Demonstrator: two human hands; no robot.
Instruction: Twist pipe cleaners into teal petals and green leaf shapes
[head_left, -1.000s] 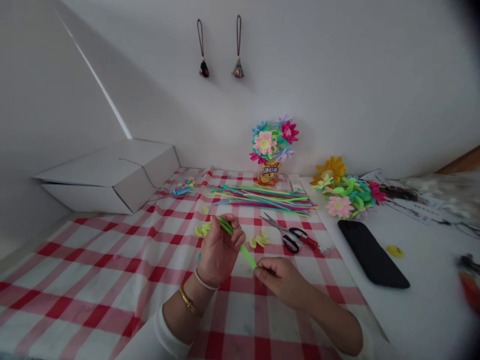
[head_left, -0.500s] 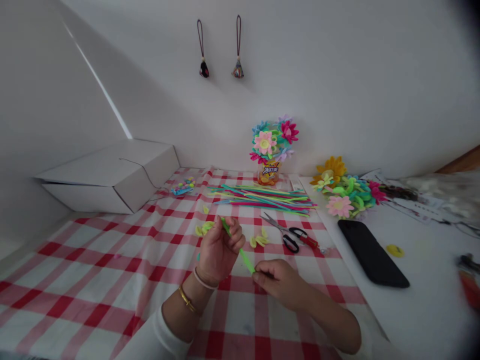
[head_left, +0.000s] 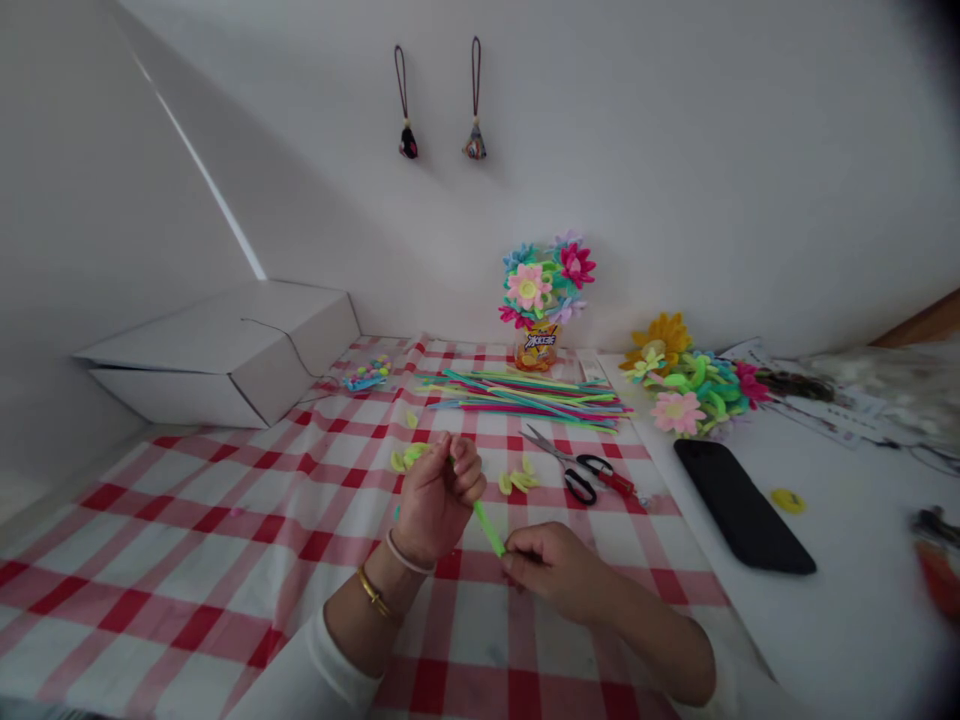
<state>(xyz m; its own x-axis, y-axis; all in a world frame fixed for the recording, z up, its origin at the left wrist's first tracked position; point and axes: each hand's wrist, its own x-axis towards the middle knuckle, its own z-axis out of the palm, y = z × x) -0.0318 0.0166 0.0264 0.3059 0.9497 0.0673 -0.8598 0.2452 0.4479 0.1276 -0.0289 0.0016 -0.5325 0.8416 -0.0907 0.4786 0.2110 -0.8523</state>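
Note:
A bright green pipe cleaner (head_left: 489,528) runs slantwise between my two hands above the checked cloth. My left hand (head_left: 441,497) is closed around its upper part, fingers curled, so that end is mostly hidden. My right hand (head_left: 551,567) pinches the lower end between thumb and forefinger. Just beyond my left hand lie yellow-green bent pieces (head_left: 407,458), partly covered by it. Another small group of yellow-green petal shapes (head_left: 518,480) rests between the hands and the scissors (head_left: 574,466), which have black handles and lie with blades apart.
Loose coloured pipe cleaners (head_left: 532,398) lie farther back, before a jar of fuzzy flowers (head_left: 536,345). At right are more flowers (head_left: 694,385) and a black phone (head_left: 742,508). A white box (head_left: 225,345) stands at left, near a packet of coloured beads (head_left: 367,374).
The upper tip of the pipe cleaner, visible above my left fingers before, is now mostly hidden in them. My right hand has shifted slightly left and down with the lower end.

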